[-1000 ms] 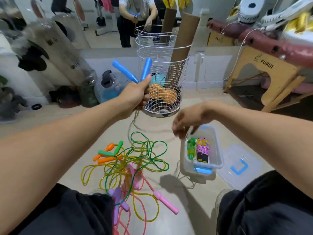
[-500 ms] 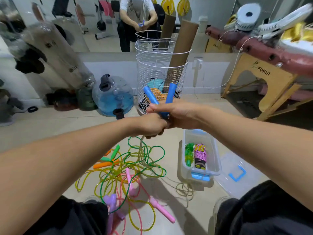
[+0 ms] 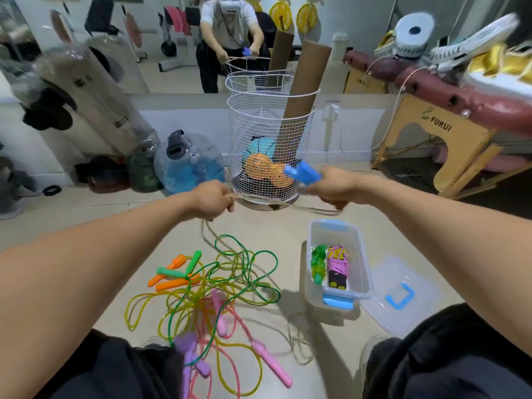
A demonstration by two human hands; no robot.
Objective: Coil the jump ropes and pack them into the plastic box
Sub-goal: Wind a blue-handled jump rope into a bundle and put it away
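I am gripping the blue handles (image 3: pixel 302 172) in my right hand (image 3: pixel 335 189), my left hand (image 3: pixel 211 200) pinching their pale cord (image 3: pixel 259 198) stretched sideways between them.

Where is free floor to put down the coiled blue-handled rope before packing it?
Bare floor lies between the wire basket and the plastic box, below both hands. A narrower strip runs between the box and the rope tangle. The lid fills the box's right side. Inside the box, the far end beyond the two coiled ropes is free.
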